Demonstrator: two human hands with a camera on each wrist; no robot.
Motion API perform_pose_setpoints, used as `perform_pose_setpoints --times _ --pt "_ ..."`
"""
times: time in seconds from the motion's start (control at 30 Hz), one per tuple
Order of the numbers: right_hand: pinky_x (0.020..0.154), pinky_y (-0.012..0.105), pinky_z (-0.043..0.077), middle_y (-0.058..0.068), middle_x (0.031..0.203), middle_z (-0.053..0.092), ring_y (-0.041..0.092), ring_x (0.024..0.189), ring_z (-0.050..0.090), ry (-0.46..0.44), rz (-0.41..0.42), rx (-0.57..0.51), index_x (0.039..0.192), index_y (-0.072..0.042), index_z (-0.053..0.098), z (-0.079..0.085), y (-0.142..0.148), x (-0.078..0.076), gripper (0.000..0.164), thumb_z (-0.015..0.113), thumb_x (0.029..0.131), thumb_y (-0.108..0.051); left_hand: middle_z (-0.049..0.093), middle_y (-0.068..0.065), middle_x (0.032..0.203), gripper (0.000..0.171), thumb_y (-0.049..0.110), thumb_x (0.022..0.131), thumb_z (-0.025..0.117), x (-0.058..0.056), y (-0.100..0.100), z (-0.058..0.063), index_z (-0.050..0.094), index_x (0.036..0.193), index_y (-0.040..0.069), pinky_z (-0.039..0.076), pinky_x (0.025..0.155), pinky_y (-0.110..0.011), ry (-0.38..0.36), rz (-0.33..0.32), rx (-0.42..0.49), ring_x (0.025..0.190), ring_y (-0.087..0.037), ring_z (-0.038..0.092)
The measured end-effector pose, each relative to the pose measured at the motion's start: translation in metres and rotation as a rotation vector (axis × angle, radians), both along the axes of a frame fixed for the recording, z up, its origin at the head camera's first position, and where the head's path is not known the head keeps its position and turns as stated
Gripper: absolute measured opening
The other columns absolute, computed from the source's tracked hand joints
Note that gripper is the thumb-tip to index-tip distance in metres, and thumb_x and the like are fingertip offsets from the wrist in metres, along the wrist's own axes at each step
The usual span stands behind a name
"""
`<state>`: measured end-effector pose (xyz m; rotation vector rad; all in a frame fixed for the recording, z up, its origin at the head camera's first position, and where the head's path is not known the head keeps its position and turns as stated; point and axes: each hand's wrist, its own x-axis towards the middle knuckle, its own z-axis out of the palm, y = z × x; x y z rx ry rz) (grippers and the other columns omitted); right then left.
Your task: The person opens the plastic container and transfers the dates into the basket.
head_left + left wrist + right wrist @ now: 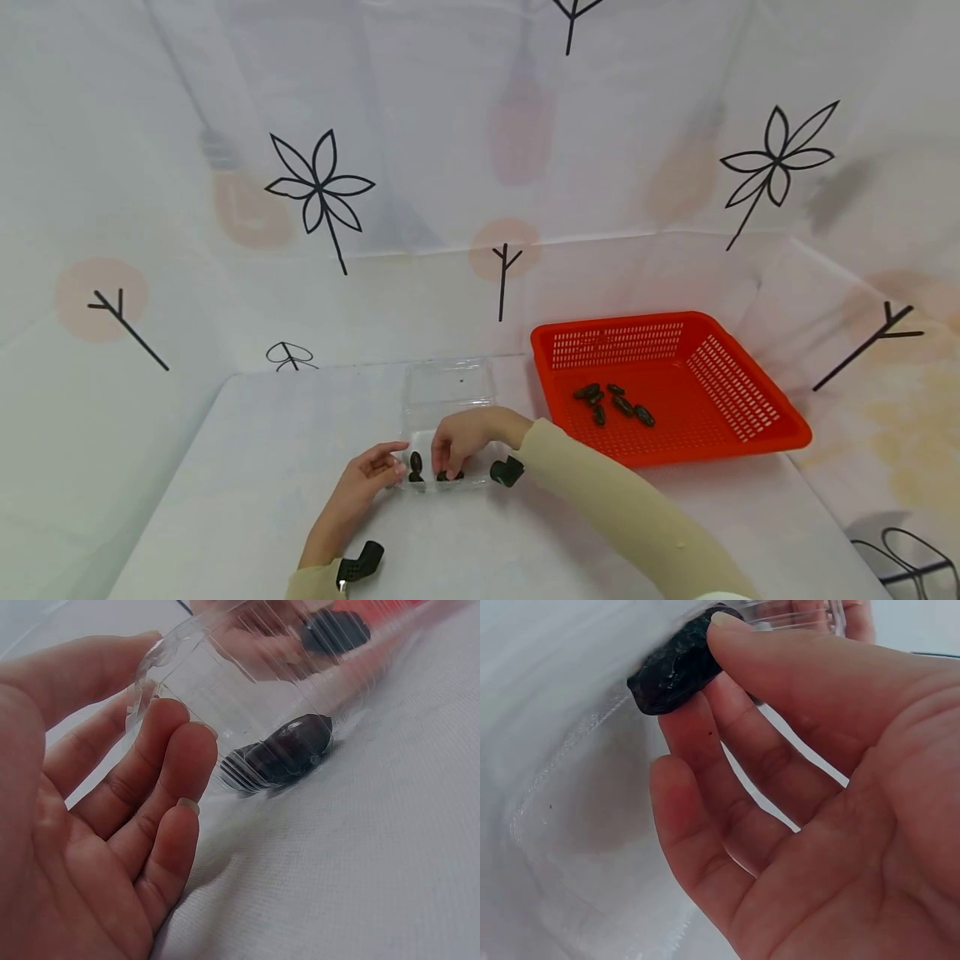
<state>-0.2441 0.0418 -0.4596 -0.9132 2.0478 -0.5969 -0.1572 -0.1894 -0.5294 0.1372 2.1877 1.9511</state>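
A clear plastic box (477,481) stands on the table with its hinged lid (448,385) folded back. My left hand (362,482) pinches its left rim, thumb on one side of the wall and fingertips (191,754) on the other. Inside, near that hand, lie dark oblong dates (416,462), seen through the ridged wall as glossy brown dates (296,746) in the left wrist view. My right hand (471,435) reaches down into the box from the right. Between its thumb and fingers it holds a wrinkled dark date (676,667), low over the box floor.
To the right of the box sits a red slotted plastic basket (720,408), with several more dates (622,406) in its left part. White cloth (247,467) covers the table, and a patterned fabric backdrop (420,292) rises behind.
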Motion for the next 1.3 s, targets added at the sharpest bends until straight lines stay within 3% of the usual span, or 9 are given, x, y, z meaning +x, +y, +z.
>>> perform_pose_setpoints --times 0.37,0.83,0.97,1.13,1.3 --pt "0.074 0.027 0.054 -0.007 0.09 0.065 0.011 0.082 0.059 -0.029 -0.035 -0.153 0.109 -0.009 0.076 0.019 0.024 0.001 0.02 0.066 0.092 -0.003 0.056 -0.006 0.093 0.041 0.01 0.092 0.071 0.0 0.001 0.0 0.061 0.13 -0.001 0.048 0.073 -0.026 -0.049 0.022 -0.022 0.079 -0.015 0.056" --pt "0.081 0.03 0.054 -0.006 0.1 0.069 0.014 0.094 0.062 0.071 -0.143 -0.325 0.112 -0.012 0.074 0.042 0.068 0.007 0.021 0.066 0.095 -0.005 0.056 -0.005 0.091 0.043 0.008 0.091 0.072 0.0 -0.001 -0.003 0.06 0.13 -0.004 0.049 0.074 -0.024 0.004 0.001 0.01 0.077 -0.011 0.057" --pt "0.084 0.031 0.053 -0.006 0.102 0.07 0.016 0.099 0.062 0.074 -0.206 -0.365 0.111 -0.017 0.074 0.048 0.083 0.007 0.021 0.066 0.095 -0.006 0.056 -0.004 0.092 0.044 0.008 0.091 0.072 -0.001 -0.002 -0.004 0.058 0.13 -0.007 0.049 0.074 -0.024 0.026 -0.024 0.024 0.077 -0.01 0.058" --pt "0.086 0.037 0.052 -0.002 0.103 0.07 0.021 0.1 0.063 0.12 -0.309 -0.42 0.114 -0.012 0.073 0.054 0.112 0.008 0.02 0.066 0.096 -0.009 0.056 -0.004 0.092 0.045 0.007 0.091 0.071 -0.002 -0.002 -0.004 0.056 0.131 -0.009 0.049 0.074 -0.023 0.042 -0.046 0.035 0.077 -0.009 0.058" --pt "0.085 0.04 0.051 -0.001 0.107 0.069 0.023 0.096 0.064 0.205 -0.505 -0.409 0.115 -0.017 0.073 0.058 0.148 0.01 0.021 0.068 0.095 -0.013 0.055 -0.003 0.091 0.045 0.005 0.091 0.071 -0.002 -0.003 -0.004 0.056 0.131 -0.01 0.049 0.073 -0.023 0.061 -0.049 0.041 0.076 -0.008 0.058"
